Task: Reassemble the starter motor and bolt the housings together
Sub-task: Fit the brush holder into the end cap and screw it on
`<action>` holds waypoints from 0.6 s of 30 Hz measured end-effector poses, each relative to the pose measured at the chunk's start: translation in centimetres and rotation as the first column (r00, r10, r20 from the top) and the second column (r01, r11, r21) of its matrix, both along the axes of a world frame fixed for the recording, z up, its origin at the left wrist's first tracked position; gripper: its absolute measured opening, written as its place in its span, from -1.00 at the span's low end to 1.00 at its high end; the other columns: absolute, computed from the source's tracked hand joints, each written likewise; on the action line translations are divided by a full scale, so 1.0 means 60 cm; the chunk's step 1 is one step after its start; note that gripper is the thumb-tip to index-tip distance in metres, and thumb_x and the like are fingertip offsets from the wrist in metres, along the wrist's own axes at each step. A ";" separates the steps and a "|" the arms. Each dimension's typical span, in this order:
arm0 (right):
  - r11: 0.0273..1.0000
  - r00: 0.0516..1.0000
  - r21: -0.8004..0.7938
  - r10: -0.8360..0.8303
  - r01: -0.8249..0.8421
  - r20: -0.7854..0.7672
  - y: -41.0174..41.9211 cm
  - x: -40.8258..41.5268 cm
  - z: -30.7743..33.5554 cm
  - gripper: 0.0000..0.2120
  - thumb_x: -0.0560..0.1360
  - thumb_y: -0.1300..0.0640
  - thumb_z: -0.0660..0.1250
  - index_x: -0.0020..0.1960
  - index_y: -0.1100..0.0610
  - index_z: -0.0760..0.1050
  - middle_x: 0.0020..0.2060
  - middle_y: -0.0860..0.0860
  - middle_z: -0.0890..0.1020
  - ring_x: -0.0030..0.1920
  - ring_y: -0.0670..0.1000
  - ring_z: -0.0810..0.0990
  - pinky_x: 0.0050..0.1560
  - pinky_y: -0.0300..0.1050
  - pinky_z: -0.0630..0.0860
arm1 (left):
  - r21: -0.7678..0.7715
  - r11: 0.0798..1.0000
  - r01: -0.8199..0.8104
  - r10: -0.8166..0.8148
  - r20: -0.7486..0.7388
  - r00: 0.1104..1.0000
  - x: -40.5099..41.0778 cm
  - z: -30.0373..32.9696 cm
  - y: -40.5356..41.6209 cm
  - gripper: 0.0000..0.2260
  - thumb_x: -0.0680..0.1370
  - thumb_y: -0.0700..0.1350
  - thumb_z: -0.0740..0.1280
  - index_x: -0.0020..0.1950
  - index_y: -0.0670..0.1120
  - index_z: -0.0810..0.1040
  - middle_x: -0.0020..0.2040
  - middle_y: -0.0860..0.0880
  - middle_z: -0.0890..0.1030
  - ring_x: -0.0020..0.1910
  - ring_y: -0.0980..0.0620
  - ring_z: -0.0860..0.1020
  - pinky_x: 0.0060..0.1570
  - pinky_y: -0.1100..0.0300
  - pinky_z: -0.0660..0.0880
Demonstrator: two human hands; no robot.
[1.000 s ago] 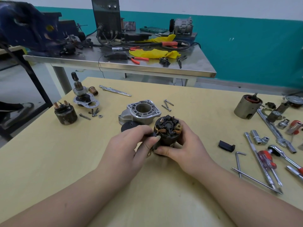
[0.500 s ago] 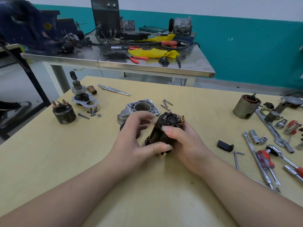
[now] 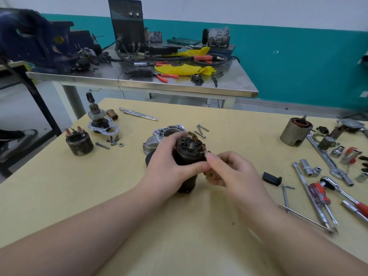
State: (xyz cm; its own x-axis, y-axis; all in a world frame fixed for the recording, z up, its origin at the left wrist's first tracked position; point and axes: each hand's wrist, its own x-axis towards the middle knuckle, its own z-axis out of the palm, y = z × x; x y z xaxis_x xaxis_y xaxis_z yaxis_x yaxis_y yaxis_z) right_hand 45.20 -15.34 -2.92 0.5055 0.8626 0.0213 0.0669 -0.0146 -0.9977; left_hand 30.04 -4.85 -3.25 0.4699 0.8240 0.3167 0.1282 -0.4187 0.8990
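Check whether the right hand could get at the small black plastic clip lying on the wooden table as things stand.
Probably yes. The small black plastic clip lies in the open beside the right hand, nothing between them, but that hand is pinching at the dark cylindrical motor body and would have to let go first.

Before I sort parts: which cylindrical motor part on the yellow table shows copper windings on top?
The grey field housing at far right; the solenoid at left shows only terminal studs.

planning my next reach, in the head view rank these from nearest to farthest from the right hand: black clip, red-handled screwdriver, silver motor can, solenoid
From the right hand:
1. black clip, just to its right.
2. red-handled screwdriver, farther right, among the tools.
3. silver motor can, far right, toward the back.
4. solenoid, across the table on the left.
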 end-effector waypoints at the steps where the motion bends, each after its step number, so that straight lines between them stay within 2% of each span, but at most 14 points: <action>1: 0.999 0.998 0.002 0.032 -0.032 -0.048 -0.005 -0.005 -0.004 -0.61 0.44 -0.29 0.55 -0.13 0.05 0.69 -0.21 0.03 0.74 -0.18 -0.01 0.72 0.05 0.14 0.69 | 0.033 0.999 -0.027 0.028 -0.031 0.999 0.003 0.005 0.000 -0.32 0.16 0.43 0.61 0.22 0.37 0.50 0.23 0.25 0.59 0.22 0.45 0.54 0.17 0.55 0.44; 4: 0.995 0.987 0.035 0.101 -0.098 -0.122 -0.012 -0.010 -0.010 -0.59 0.53 -0.23 0.47 -0.09 0.14 0.71 -0.14 0.13 0.73 -0.12 0.06 0.73 0.04 0.08 0.65 | 0.051 0.999 -0.016 0.017 -0.030 0.999 0.004 0.005 -0.009 -0.42 0.22 0.39 0.63 0.15 0.44 0.49 0.18 0.24 0.64 0.20 0.39 0.58 0.12 0.53 0.45; 8: 0.987 0.971 0.036 0.158 -0.154 -0.180 -0.006 -0.003 -0.011 -0.51 0.58 -0.24 0.26 0.07 0.16 0.70 0.00 0.20 0.75 -0.06 0.14 0.72 0.00 0.07 0.65 | 0.001 0.998 0.068 -0.068 0.042 0.997 0.003 -0.008 -0.019 -0.36 0.27 0.30 0.69 0.25 0.45 0.45 0.17 0.31 0.70 0.20 0.30 0.65 0.13 0.50 0.47; 11: 0.982 0.966 0.083 0.181 -0.168 -0.185 -0.002 0.004 -0.011 -0.51 0.60 -0.18 0.28 0.08 0.28 0.62 -0.07 0.20 0.70 -0.14 0.11 0.66 -0.10 0.02 0.62 | 0.005 0.995 0.104 -0.104 0.042 0.994 0.007 -0.009 -0.014 -0.31 0.27 0.33 0.69 0.30 0.42 0.44 0.21 0.29 0.69 0.24 0.26 0.65 0.20 0.40 0.51; 13: 0.976 0.967 0.143 0.188 -0.164 -0.173 -0.003 0.006 -0.014 -0.48 0.59 -0.17 0.33 0.00 0.35 0.57 -0.16 0.17 0.64 -0.19 0.06 0.61 -0.17 -0.07 0.57 | 0.007 0.994 0.113 -0.113 0.052 0.992 0.006 -0.013 -0.013 -0.29 0.26 0.37 0.68 0.30 0.45 0.42 0.22 0.29 0.69 0.25 0.25 0.65 0.23 0.35 0.51; 15: 0.971 0.971 0.177 0.185 -0.158 -0.152 -0.003 0.004 -0.017 -0.47 0.50 -0.24 0.39 -0.12 0.28 0.57 -0.23 0.12 0.61 -0.23 0.03 0.58 -0.21 -0.14 0.55 | 0.025 0.993 0.117 -0.118 0.063 0.991 0.004 -0.016 -0.014 -0.26 0.25 0.39 0.67 0.34 0.45 0.41 0.22 0.28 0.69 0.27 0.23 0.65 0.23 0.40 0.49; 18: 0.966 0.974 0.185 0.203 -0.182 -0.101 0.002 -0.002 -0.020 -0.64 0.47 -0.26 0.45 -0.24 0.03 0.59 -0.32 0.00 0.59 -0.28 -0.01 0.54 -0.22 -0.13 0.54 | 0.035 0.994 0.105 -0.108 0.090 0.990 0.000 -0.022 -0.011 -0.22 0.22 0.28 0.72 0.37 0.26 0.50 0.19 0.19 0.72 0.24 0.16 0.67 0.21 0.39 0.50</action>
